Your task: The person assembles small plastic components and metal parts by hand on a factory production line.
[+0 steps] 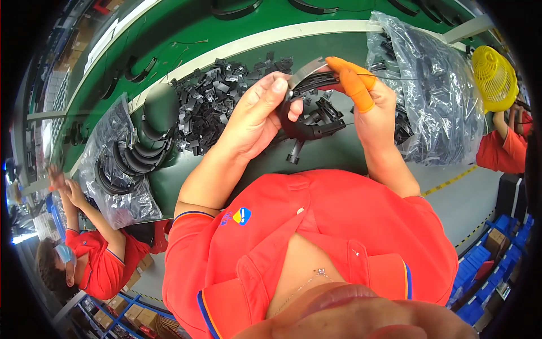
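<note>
Above the green bench I hold a black curved headband [307, 131], like that of a headphone, with a pale metal strip [306, 72] along its upper side. My left hand [254, 118] pinches one end between thumb and fingers. My right hand [370, 99] grips the other end, and orange covers [357, 90] wrap several of its fingers. Just beyond the band lie loose black plastic parts [327, 110], partly hidden by it. A large heap of small black plastic pieces [209, 101] spreads on the bench by my left hand.
Several curved black bands [141, 155] rest on clear plastic at the left. At the right lies a large clear plastic bag [437, 107] with black parts, near a yellow basket [494, 78]. A co-worker [104, 257] sits at the left; another's red sleeve [499, 152] shows at the right.
</note>
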Motion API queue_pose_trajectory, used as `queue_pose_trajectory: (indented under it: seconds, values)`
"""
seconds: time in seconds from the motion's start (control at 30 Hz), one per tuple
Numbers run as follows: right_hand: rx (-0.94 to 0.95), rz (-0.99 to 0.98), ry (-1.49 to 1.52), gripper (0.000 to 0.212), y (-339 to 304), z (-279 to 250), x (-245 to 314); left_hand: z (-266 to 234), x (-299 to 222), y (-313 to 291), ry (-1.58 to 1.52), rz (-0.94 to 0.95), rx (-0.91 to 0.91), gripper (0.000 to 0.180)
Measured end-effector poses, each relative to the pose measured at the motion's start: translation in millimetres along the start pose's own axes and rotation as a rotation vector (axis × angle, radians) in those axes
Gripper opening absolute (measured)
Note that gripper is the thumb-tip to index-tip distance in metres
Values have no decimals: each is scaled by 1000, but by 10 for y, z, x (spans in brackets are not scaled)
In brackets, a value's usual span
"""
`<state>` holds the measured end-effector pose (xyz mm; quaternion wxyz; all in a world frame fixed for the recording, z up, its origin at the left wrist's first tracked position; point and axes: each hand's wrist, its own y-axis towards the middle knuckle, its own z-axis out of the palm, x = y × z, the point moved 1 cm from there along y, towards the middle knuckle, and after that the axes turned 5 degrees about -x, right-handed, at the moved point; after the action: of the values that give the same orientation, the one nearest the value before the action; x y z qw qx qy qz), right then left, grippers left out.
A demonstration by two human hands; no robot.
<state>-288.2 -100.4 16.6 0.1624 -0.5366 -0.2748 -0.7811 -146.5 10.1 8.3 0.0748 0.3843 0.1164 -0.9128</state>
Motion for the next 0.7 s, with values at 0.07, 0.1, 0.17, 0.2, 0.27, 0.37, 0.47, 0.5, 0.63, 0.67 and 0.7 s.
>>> queue_pose_trajectory:
  seconds: [0.07, 0.1, 0.17, 0.2, 0.27, 0.37, 0.47, 0.5, 0.63, 0.67, 0.7]
  values:
    - [-15, 4, -36, 18, -7, -51, 20, 14, 13, -6, 62, -21, 39, 28]
    - [-2, 10, -96, 19, -4, -78, 32, 9, 17, -8, 85, -30, 57, 27]
    - [7, 14, -162, 19, 11, -72, 58, 1, 10, -7, 106, -41, 82, 27]
    - [-13, 53, -200, 19, 27, -40, 74, 3, 8, -9, 129, -53, 101, 27]
    - [-32, 84, -241, 20, 40, -9, 94, 5, -5, -4, 130, 3, 79, 27]
    - [56, 126, -78, 29, -20, -2, 25, -37, 23, 17, 127, 113, 73, 26]
    - [64, 398, 516, 35, -131, 73, -43, -40, 34, 12, 183, 201, 89, 27]
    - [60, 478, 593, 39, -156, 100, -43, -76, 34, 20, 165, 159, 109, 29]
    - [155, 475, 674, 42, -196, 229, -100, -162, 23, -8, 291, 190, 91, 39]
    - [156, 483, 671, 42, -204, 264, -89, -195, 23, -11, 381, 214, 139, 40]
    - [143, 458, 586, 40, -211, 301, -62, -164, 7, -42, 371, 220, 119, 39]
